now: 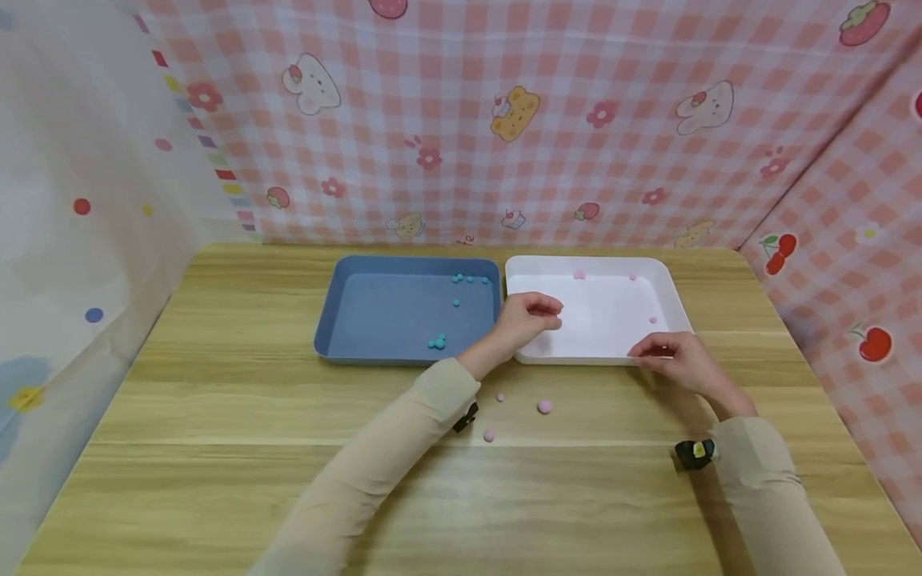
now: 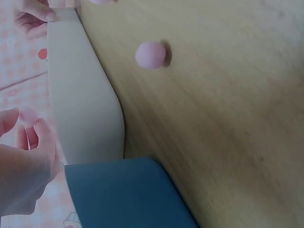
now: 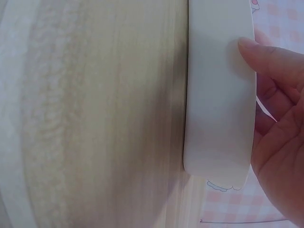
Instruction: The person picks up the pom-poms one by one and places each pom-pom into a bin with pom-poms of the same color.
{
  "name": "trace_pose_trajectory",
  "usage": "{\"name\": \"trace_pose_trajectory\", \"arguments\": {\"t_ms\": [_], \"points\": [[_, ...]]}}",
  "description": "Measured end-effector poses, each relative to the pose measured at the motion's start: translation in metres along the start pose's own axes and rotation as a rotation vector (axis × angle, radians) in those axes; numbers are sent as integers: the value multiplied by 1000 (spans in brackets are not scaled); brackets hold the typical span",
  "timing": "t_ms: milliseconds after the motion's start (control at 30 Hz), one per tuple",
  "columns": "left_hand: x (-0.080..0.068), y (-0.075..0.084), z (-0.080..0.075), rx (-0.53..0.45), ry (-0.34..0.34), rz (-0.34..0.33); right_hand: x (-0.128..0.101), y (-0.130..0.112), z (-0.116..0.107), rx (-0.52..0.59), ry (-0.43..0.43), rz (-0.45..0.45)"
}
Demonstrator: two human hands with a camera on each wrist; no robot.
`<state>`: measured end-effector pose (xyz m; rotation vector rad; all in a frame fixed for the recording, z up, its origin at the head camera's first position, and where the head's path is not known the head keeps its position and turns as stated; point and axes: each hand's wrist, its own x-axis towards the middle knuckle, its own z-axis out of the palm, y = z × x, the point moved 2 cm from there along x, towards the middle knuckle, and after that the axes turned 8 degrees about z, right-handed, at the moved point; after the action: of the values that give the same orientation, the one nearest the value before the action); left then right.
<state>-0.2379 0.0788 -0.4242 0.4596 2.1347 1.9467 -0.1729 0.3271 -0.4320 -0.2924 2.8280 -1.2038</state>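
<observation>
Over the left part of the white tray (image 1: 576, 361), my left hand (image 1: 526, 320) pinches a small pink ball (image 2: 28, 116) between thumb and fingertips, as the left wrist view shows. My right hand (image 1: 680, 362) grips the tray's front wall near its right corner. In the right wrist view the thumb (image 3: 266, 56) presses the outer face of that wall, with the other fingers behind the rim. Small pink balls (image 1: 653, 319) lie inside the white tray. Three more, among them a larger pink ball (image 1: 544, 406), rest on the table in front.
Left of the white tray, close beside it, stands a blue-grey tray (image 1: 370, 320) holding several teal balls (image 1: 440, 342). Both trays sit toward the back of the wooden table (image 1: 216, 448). A pink checked curtain (image 1: 461, 160) hangs behind the table's back edge.
</observation>
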Motion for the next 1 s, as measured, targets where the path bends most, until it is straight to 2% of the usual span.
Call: {"name": "trace_pose_trajectory", "arguments": {"t_ms": [133,433,567,733,1000], "points": [[3,-1,-1,-2,37,-4,1,0,0,-1,2,-3],[-4,2,-12,12,25,-4,2,0,0,39,16,-35],[-15,4,-20,36,12,31,1,0,0,37,7,-20],[-32,5,-29,64,-43,92,0,1,0,24,-4,-14],[-61,0,-37,70,-89,69,0,2,0,31,10,-28]]}}
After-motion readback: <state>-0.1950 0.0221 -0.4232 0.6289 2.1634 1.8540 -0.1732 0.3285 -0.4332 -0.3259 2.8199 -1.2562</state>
